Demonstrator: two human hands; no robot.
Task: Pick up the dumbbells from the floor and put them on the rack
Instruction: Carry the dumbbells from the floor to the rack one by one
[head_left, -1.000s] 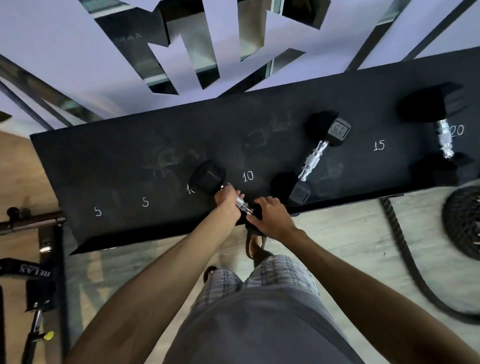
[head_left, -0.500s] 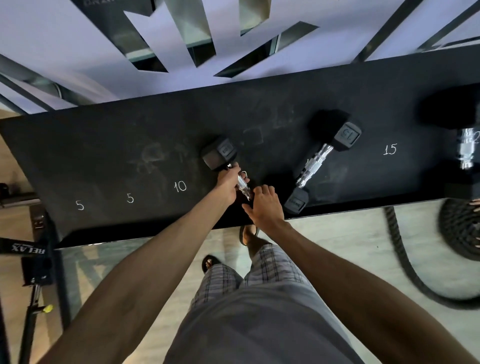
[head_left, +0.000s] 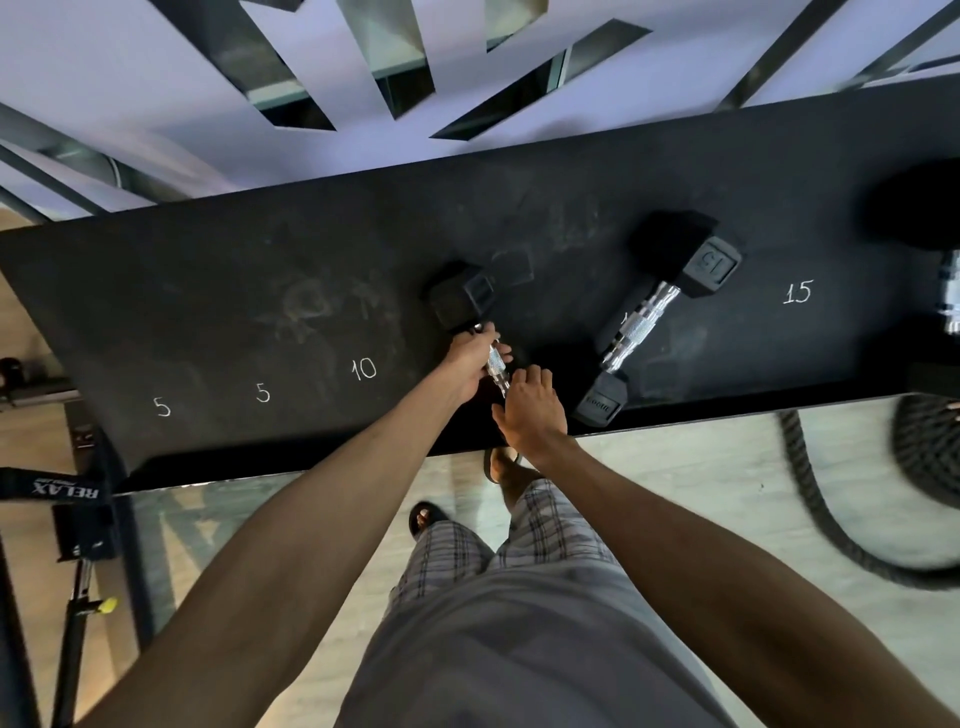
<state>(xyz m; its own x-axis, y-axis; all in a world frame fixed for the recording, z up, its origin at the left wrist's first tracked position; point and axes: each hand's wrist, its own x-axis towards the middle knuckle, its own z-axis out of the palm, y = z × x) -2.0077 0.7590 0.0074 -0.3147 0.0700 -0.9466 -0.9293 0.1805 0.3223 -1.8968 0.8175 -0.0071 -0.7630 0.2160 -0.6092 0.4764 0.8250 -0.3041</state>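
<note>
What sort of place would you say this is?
Most likely a gym: a black rack chalked with the weights 5, 10 and 15, a chrome-handled hex dumbbell stamped 15 lying on it, and a thick battle rope on the floor at the right.

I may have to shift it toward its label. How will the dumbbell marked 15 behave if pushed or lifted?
The dumbbell marked 15 probably will not roll: its heads look flat-sided. The knurled chrome handle should grip well. Being metal with thick heads, it is likely heavy for its size and would drag on the rack.
</note>
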